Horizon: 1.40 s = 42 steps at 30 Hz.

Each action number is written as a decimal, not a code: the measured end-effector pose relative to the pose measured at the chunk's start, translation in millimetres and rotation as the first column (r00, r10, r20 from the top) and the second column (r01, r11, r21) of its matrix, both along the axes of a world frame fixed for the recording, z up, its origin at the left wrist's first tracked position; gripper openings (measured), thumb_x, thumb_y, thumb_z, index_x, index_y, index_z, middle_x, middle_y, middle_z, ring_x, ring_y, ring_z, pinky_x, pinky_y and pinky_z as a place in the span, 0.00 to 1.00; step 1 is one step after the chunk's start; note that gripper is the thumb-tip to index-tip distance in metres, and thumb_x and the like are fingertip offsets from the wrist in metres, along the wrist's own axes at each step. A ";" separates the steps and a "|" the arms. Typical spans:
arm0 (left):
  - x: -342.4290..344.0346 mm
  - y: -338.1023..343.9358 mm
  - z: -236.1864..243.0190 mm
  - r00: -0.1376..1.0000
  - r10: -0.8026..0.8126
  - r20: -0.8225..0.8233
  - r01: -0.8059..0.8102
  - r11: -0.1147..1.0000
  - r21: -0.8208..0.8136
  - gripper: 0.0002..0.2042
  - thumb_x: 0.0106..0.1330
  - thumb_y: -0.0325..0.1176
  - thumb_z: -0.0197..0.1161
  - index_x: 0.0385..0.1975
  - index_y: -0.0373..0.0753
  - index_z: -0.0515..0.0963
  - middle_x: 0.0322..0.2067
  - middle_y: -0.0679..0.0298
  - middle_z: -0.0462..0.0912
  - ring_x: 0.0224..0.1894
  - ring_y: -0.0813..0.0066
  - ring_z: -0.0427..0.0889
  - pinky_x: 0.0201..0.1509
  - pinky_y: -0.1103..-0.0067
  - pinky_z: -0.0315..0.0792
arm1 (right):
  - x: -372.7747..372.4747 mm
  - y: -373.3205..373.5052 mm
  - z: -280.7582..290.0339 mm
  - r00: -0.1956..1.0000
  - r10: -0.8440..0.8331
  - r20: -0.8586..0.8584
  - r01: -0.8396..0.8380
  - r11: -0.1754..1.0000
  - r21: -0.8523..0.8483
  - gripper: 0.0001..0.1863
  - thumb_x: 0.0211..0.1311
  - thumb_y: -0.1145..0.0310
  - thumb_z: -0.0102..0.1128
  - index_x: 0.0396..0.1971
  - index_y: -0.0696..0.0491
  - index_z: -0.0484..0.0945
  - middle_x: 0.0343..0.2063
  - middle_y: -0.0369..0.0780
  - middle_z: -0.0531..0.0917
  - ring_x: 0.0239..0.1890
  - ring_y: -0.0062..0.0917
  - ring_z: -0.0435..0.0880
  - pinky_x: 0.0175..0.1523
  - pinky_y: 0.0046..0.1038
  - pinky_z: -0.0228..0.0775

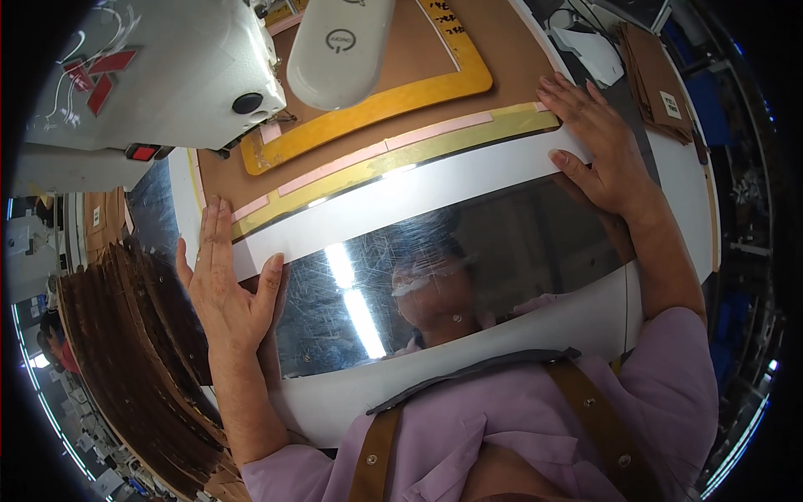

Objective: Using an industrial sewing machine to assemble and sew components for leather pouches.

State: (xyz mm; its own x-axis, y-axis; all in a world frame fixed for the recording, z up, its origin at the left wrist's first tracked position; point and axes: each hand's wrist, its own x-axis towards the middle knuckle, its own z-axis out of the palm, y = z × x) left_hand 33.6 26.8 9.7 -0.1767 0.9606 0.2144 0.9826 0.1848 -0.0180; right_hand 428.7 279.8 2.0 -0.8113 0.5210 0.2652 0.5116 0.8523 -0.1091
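Observation:
Both my hands press on a large flat template with a brown board (519, 63) and a white band (401, 188) along its near side. My left hand (230, 284) lies at the left end of the band, fingers stretched forward and thumb apart. At the right end rests my right hand (602, 142), fingers spread over the board's corner and thumb on the band. Yellow tape and pink strips (335, 167) run along the board between the hands. A yellow frame (376, 105) is set in the board farther off. Nearer me lies a shiny, scratched metal plate (493, 259).
A white sewing machine head (167, 75) overhangs the upper left. Beside it, a rounded white device (339, 58) with a power symbol hangs over the frame. Stacked brown sheets (134, 335) stand at left. More brown pieces (657, 79) lie at the far right.

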 end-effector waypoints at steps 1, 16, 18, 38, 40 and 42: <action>0.4 0.1 0.5 1.000 0.009 -0.027 -0.009 1.000 0.001 0.37 0.69 0.59 0.56 0.70 0.38 0.67 0.69 0.53 0.72 0.73 0.59 0.68 0.79 0.55 0.43 | 0.6 0.0 0.2 1.000 0.001 0.006 -0.001 1.000 0.011 0.31 0.69 0.51 0.57 0.67 0.51 0.71 0.68 0.43 0.73 0.73 0.38 0.67 0.77 0.50 0.53; -5.3 3.1 -3.6 0.992 0.052 -0.113 -0.053 0.999 -0.008 0.37 0.71 0.60 0.51 0.73 0.41 0.64 0.71 0.56 0.69 0.76 0.58 0.61 0.80 0.55 0.35 | 11.7 -1.4 -4.3 0.998 -0.058 -0.033 0.060 0.995 0.077 0.30 0.70 0.48 0.59 0.62 0.55 0.75 0.64 0.42 0.77 0.71 0.36 0.70 0.75 0.49 0.56; -3.4 3.2 -1.6 0.987 0.060 -0.151 -0.064 0.998 -0.022 0.36 0.70 0.59 0.53 0.72 0.40 0.65 0.70 0.55 0.70 0.76 0.59 0.62 0.80 0.55 0.35 | 12.6 -0.6 -5.9 0.999 -0.044 -0.023 0.046 0.995 0.092 0.30 0.69 0.50 0.60 0.62 0.55 0.75 0.64 0.44 0.77 0.72 0.37 0.69 0.75 0.46 0.58; -3.5 1.1 -3.7 0.987 0.103 -0.125 -0.098 0.994 0.044 0.36 0.65 0.57 0.61 0.67 0.37 0.72 0.65 0.54 0.77 0.70 0.60 0.72 0.79 0.56 0.40 | 7.3 0.6 0.5 0.999 -0.044 -0.019 0.044 0.999 0.016 0.29 0.67 0.58 0.58 0.64 0.57 0.73 0.65 0.48 0.76 0.72 0.40 0.69 0.75 0.44 0.58; -4.3 4.1 -2.5 0.990 0.089 -0.112 -0.084 0.995 0.053 0.36 0.64 0.58 0.61 0.65 0.37 0.73 0.65 0.53 0.77 0.70 0.59 0.71 0.79 0.55 0.40 | 9.0 1.1 0.3 0.997 -0.072 -0.023 0.072 0.996 0.042 0.28 0.67 0.59 0.59 0.63 0.56 0.74 0.64 0.48 0.77 0.71 0.40 0.69 0.74 0.45 0.59; -4.4 6.0 -0.7 0.987 0.118 -0.107 -0.112 0.992 0.055 0.37 0.64 0.59 0.60 0.64 0.36 0.75 0.64 0.52 0.77 0.71 0.59 0.71 0.79 0.54 0.40 | 9.1 1.2 1.0 0.999 -0.039 -0.032 0.040 0.999 0.025 0.27 0.66 0.60 0.59 0.63 0.56 0.75 0.64 0.48 0.77 0.71 0.41 0.70 0.74 0.45 0.60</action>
